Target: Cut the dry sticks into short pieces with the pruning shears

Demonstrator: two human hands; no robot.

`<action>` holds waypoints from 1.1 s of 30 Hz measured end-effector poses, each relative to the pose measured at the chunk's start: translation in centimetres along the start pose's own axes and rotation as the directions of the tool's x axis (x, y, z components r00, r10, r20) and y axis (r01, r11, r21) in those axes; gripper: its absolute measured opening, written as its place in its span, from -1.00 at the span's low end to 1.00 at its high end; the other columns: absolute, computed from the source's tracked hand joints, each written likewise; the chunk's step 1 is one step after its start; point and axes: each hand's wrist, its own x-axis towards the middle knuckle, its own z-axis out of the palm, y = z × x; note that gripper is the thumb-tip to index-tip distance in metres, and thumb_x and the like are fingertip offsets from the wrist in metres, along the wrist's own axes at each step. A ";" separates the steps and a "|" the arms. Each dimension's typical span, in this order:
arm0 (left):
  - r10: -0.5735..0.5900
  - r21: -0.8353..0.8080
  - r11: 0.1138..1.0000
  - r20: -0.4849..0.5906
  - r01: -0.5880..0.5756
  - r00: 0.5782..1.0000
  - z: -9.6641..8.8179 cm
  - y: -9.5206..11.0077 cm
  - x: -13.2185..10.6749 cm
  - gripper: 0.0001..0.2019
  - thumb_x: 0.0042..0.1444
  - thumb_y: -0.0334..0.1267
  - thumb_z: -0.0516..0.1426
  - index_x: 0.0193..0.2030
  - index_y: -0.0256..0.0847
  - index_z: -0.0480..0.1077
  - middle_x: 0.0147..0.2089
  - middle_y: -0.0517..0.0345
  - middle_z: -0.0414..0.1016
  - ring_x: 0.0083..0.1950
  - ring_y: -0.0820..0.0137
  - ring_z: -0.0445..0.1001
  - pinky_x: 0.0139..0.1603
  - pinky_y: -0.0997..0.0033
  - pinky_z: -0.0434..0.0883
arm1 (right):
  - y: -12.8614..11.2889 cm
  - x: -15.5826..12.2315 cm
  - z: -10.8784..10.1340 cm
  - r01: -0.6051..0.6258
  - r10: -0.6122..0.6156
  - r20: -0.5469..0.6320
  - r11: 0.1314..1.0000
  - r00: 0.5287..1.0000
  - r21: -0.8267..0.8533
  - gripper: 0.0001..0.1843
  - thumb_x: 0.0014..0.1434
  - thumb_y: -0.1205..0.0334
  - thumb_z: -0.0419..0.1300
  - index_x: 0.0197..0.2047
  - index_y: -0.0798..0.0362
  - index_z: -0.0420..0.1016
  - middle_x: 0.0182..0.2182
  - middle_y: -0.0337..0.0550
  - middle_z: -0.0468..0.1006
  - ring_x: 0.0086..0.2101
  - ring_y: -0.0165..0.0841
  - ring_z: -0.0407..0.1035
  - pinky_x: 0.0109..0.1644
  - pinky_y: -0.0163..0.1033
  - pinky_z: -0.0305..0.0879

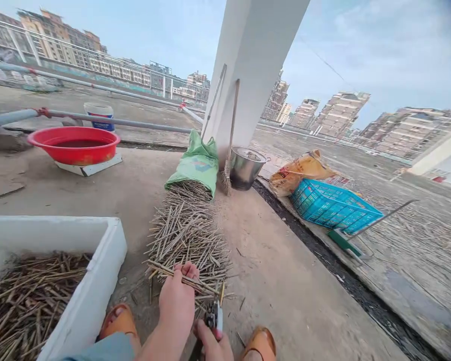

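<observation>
Dry stalks (180, 277) are clenched in the closed left hand (177, 303), so that their ends reach the pruning shears (213, 316). The shears are held in the curled fingers of the right hand (212, 343).

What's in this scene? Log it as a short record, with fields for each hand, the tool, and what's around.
Left hand: grips bunch of thin sticks
Right hand: holds pruning shears
Beside hands: pile of short sticks; white foam box of sticks
Farther: green sack; steel pot; blue crate; red basin
</observation>
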 end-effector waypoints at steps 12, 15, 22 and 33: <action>0.039 0.013 0.999 -0.006 -0.039 0.999 0.9 -0.4 -1.7 -0.87 0.14 -0.45 -0.05 -0.38 -0.20 0.22 -0.41 0.20 0.36 -0.42 0.53 0.42 -0.16 0.43 0.44 | 1.0 0.4 0.7 -0.057 0.065 -0.055 0.991 0.996 0.125 -0.65 -0.13 -0.07 0.25 -0.41 0.05 0.41 -0.46 -0.13 0.50 -0.29 -0.19 0.40 -0.29 -0.22 0.36; 0.038 0.021 0.999 -0.019 -0.038 0.999 0.8 -0.5 -1.8 -0.88 0.15 -0.43 -0.06 -0.37 -0.18 0.22 -0.45 0.24 0.34 -0.48 0.54 0.38 -0.16 0.38 0.44 | -0.2 0.0 1.1 -0.062 0.075 -0.080 0.987 0.994 0.149 -0.67 -0.14 -0.05 0.26 -0.43 0.04 0.40 -0.46 -0.14 0.50 -0.31 -0.22 0.40 -0.31 -0.22 0.36; 0.123 0.157 0.980 0.010 -0.123 0.992 0.2 -1.2 -1.8 -0.89 0.16 -0.38 -0.06 -0.37 -0.21 0.23 -0.41 0.20 0.36 -0.41 0.49 0.43 -0.24 0.41 0.43 | -1.8 -0.4 2.0 -0.115 0.147 -0.133 0.967 0.980 0.227 -0.60 -0.24 -0.11 0.27 -0.64 -0.02 0.21 -0.78 -0.36 0.23 -0.69 -0.42 0.17 -0.61 -0.30 0.17; 0.021 0.126 0.991 0.097 -0.033 0.995 1.1 1.0 -1.8 -0.95 0.10 -0.43 0.01 -0.32 -0.28 0.28 -0.42 0.07 0.46 -0.38 0.40 0.51 -0.18 0.24 0.48 | -1.7 0.3 -2.5 0.035 -0.032 0.025 0.986 0.999 -0.164 -0.47 -0.14 -0.34 0.09 -0.61 -0.04 0.11 -0.80 -0.38 0.17 -0.73 -0.43 0.12 -0.63 -0.29 0.09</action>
